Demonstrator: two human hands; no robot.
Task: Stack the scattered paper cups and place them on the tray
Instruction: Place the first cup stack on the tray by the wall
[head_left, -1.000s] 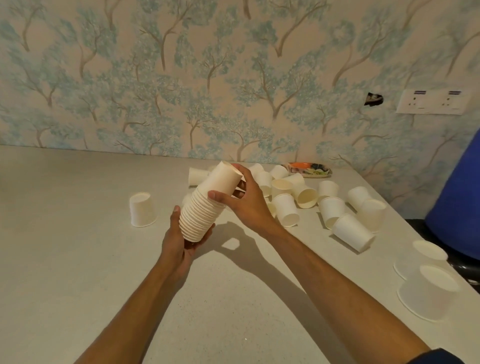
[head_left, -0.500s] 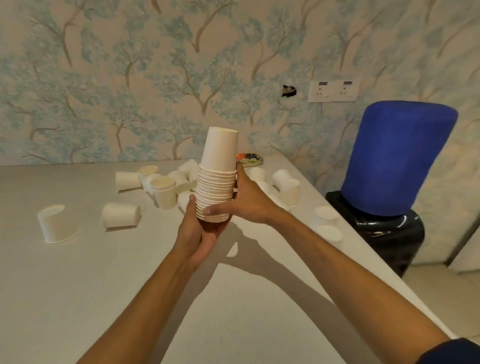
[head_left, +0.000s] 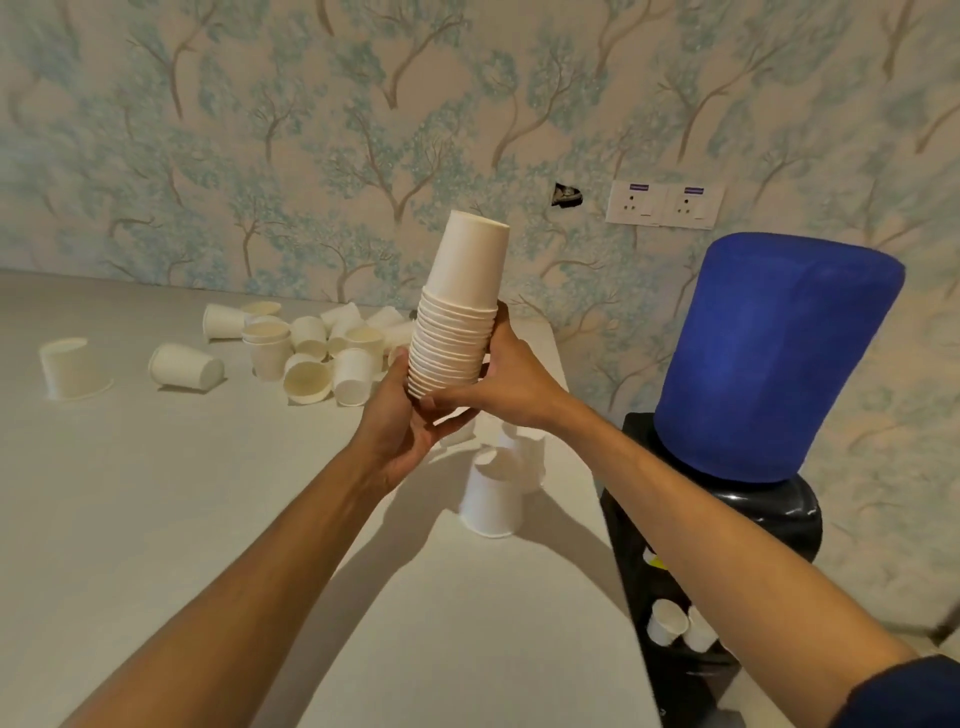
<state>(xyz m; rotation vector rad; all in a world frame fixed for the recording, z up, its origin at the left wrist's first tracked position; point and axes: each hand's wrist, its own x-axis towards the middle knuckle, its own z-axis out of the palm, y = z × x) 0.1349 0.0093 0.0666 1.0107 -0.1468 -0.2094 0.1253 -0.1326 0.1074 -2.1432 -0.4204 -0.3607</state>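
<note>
Since 0.5 s ago the stack rose a little and tilted slightly right at the top, and the view swung left: more loose cups showed on the far table.

Near: two upturned white paper cups (head_left: 493, 499) stood just below the hands, near the table's right edge. Bare pale table (head_left: 156, 519) otherwise in front.

Mid: tall nested stack of white paper cups (head_left: 457, 312), mouths down, held in the air above the table. Left hand (head_left: 397, 426) cupped under the stack's bottom, fingers curled round its base. Right hand (head_left: 511, 384) wrapped the stack's lower right side, thumb across the bottom rim. Both gripped it; neither was spread.

Right, off the table: blue covered water bottle on a black dispenser (head_left: 769, 364), w/ a few small white cups (head_left: 675, 626) low on its shelf.

Far: scattered pile of loose white paper cups (head_left: 311, 353), some on their sides, some mouth up, some upturned. Two more lay apart at far left (head_left: 130, 364). Patterned tree wallpaper behind, w/ a white double wall socket (head_left: 665, 204).

Tray: not visible, prob. hidden behind the stack; couldn't tell.

Step, as judged: mid-stacking, squaring up the nested cups. Many still loose, so well short of done. Next move prob. needs one hand freed for another cup while the other steadies the stack; the tall stack could lean or slip.
</note>
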